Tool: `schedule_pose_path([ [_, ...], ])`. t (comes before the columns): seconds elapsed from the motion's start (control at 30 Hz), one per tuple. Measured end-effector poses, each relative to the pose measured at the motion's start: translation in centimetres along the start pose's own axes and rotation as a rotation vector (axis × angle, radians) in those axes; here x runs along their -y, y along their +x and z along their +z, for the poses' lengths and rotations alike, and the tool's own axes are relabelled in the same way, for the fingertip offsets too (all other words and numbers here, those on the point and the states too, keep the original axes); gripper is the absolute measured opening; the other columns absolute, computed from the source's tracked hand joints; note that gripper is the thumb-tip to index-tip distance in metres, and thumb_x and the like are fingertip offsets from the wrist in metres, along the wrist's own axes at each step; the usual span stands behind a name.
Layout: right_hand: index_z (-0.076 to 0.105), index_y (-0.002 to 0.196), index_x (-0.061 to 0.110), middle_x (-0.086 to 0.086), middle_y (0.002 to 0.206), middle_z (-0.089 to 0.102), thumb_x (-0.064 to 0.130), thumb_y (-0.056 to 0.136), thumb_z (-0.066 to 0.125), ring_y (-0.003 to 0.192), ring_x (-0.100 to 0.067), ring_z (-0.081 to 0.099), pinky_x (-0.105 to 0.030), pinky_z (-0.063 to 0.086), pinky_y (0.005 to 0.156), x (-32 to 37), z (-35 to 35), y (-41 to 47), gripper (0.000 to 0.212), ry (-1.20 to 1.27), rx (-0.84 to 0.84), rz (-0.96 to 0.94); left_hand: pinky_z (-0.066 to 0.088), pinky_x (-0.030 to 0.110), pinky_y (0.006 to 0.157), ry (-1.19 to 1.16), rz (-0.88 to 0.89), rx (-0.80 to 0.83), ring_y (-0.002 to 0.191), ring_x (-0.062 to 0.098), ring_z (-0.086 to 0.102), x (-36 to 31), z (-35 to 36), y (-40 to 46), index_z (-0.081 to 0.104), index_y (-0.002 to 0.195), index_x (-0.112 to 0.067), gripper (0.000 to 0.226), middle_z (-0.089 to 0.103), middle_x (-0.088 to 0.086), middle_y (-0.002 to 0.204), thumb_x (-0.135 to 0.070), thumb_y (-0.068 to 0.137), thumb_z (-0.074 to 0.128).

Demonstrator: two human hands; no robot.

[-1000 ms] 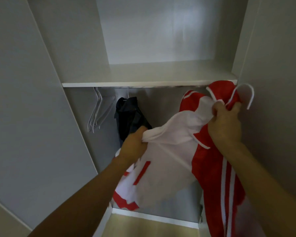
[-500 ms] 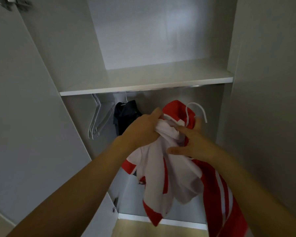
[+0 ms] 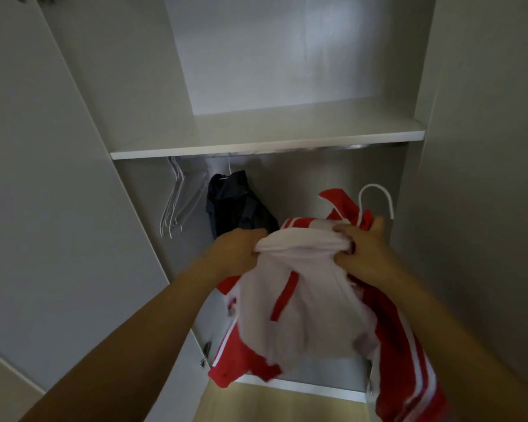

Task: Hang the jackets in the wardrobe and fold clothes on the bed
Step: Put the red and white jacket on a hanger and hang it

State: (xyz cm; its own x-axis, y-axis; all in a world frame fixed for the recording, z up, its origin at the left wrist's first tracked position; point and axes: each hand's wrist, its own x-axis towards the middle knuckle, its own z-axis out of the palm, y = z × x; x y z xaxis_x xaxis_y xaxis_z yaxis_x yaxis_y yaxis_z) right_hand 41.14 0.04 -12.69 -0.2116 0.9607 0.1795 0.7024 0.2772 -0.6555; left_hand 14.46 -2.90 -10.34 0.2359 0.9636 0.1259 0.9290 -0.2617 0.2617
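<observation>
Gripping red-white jacket (image 3: 302, 300) top edge: left hand (image 3: 238, 251), right hand (image 3: 363, 251) both clenched; jacket hangs lengthwise downward.

A home bedroom — open wardrobe (image 3: 265, 138), spare hangers (image 3: 177, 205), hung dark jacket (image 3: 235, 205).

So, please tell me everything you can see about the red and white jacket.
The red and white jacket looks like soft sports fabric: white body, red panels, white stripes down a red sleeve at the right. It is bunched and hangs in front of the open wardrobe, not yet on the rail. The left hand and the right hand grip its upper edge. A white hanger hook rises above the collar.
</observation>
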Motion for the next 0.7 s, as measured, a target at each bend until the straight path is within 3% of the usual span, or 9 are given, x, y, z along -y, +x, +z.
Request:
schedule_pose_path([
  [0.1, 0.038, 0.138, 0.048, 0.016, 0.141, 0.005, 0.064, 0.063, 0.074, 0.121, -0.029, 0.046, -0.040, 0.039, 0.105, 0.0, 0.5, -0.7, 0.085, -0.065, 0.138, -0.059, 0.042, 0.026, 0.073, 0.182, 0.133, 0.072, 0.085, 0.012, 0.057, -1.8, -2.1, 0.9, 0.060, 0.098, -0.021, 0.011, 0.065, -0.004, 0.094, -0.016, 0.090, 0.056],
  [0.17, 0.037, 0.131, 0.055, 0.027, 0.138, 0.001, 0.083, 0.051, 0.065, 0.109, -0.022, 0.049, -0.039, 0.042, 0.100, 0.7, 1.7, -0.7, 0.089, -0.094, 0.172, -0.110, 0.045, 0.026, 0.075, 0.218, 0.178, 0.102, 0.086, 0.012, 0.058, -3.4, -3.0, 2.1, 0.061, 0.100, -0.022, 0.014, 0.063, -0.007, 0.094, -0.015, 0.089, 0.056],
  [0.23, 0.052, 0.120, 0.046, 0.020, 0.139, 0.008, 0.076, 0.059, 0.065, 0.097, -0.015, 0.050, -0.031, 0.045, 0.093, 0.8, 2.9, -0.4, 0.069, -0.059, 0.157, -0.111, 0.041, 0.023, 0.070, 0.237, 0.198, 0.123, 0.085, 0.014, 0.059, -4.7, -3.4, 3.0, 0.060, 0.100, -0.022, 0.016, 0.060, -0.008, 0.090, -0.013, 0.087, 0.056],
  [0.33, 0.067, 0.086, 0.036, 0.006, 0.118, 0.038, 0.035, 0.082, 0.067, 0.095, -0.018, 0.057, -0.027, 0.047, 0.080, 0.5, 3.1, 0.0, 0.004, 0.262, 0.082, -0.018, 0.040, 0.017, 0.065, 0.161, 0.173, 0.121, 0.080, 0.007, 0.054, -4.1, -3.7, 3.2, 0.057, 0.113, -0.023, 0.031, 0.056, -0.011, 0.093, -0.017, 0.083, 0.061],
  [0.4, 0.067, 0.074, 0.035, 0.004, 0.106, 0.042, 0.019, 0.083, 0.065, 0.095, -0.018, 0.057, -0.023, 0.043, 0.073, 0.3, 2.8, -0.1, 0.018, 0.422, 0.040, 0.022, 0.042, 0.017, 0.067, 0.020, 0.126, 0.104, 0.083, 0.008, 0.055, -2.9, -3.1, 2.5, 0.055, 0.113, -0.024, 0.034, 0.057, -0.011, 0.098, -0.019, 0.082, 0.065],
  [0.47, 0.066, 0.073, 0.033, -0.001, 0.105, 0.042, 0.015, 0.083, 0.065, 0.090, -0.016, 0.056, -0.021, 0.041, 0.071, 0.3, 2.5, -0.5, 0.021, 0.421, 0.051, 0.013, 0.039, 0.013, 0.068, -0.097, 0.075, 0.064, 0.087, 0.008, 0.056, -1.9, -1.9, 2.0, 0.055, 0.108, -0.027, 0.032, 0.056, -0.012, 0.097, -0.016, 0.081, 0.068],
  [0.57, 0.061, 0.084, 0.042, 0.010, 0.104, 0.035, 0.026, 0.080, 0.070, 0.090, -0.007, 0.052, -0.024, 0.046, 0.081, 0.1, 2.2, -1.2, 0.019, 0.278, 0.183, -0.026, 0.043, 0.019, 0.073, -0.023, 0.100, 0.096, 0.089, 0.012, 0.060, -1.7, -0.7, 1.8, 0.062, 0.103, -0.021, 0.023, 0.059, -0.010, 0.094, -0.015, 0.082, 0.066],
  [0.63, 0.057, 0.101, 0.053, 0.014, 0.107, 0.030, 0.038, 0.074, 0.078, 0.095, -0.004, 0.048, -0.025, 0.043, 0.089, 0.3, 2.0, -1.5, 0.037, 0.277, 0.252, -0.025, 0.045, 0.021, 0.070, 0.045, 0.176, 0.148, 0.082, 0.010, 0.060, -2.4, -0.7, 2.3, 0.063, 0.096, -0.022, 0.016, 0.061, -0.010, 0.089, -0.015, 0.081, 0.064],
  [0.7, 0.054, 0.100, 0.061, 0.012, 0.114, 0.030, 0.044, 0.073, 0.079, 0.097, -0.003, 0.046, -0.024, 0.039, 0.089, 0.9, 2.1, -1.5, 0.041, 0.275, 0.261, -0.046, 0.047, 0.019, 0.066, 0.075, 0.228, 0.156, 0.078, 0.007, 0.060, -3.3, -0.9, 2.8, 0.062, 0.094, -0.020, 0.013, 0.063, -0.009, 0.087, -0.018, 0.081, 0.064],
])
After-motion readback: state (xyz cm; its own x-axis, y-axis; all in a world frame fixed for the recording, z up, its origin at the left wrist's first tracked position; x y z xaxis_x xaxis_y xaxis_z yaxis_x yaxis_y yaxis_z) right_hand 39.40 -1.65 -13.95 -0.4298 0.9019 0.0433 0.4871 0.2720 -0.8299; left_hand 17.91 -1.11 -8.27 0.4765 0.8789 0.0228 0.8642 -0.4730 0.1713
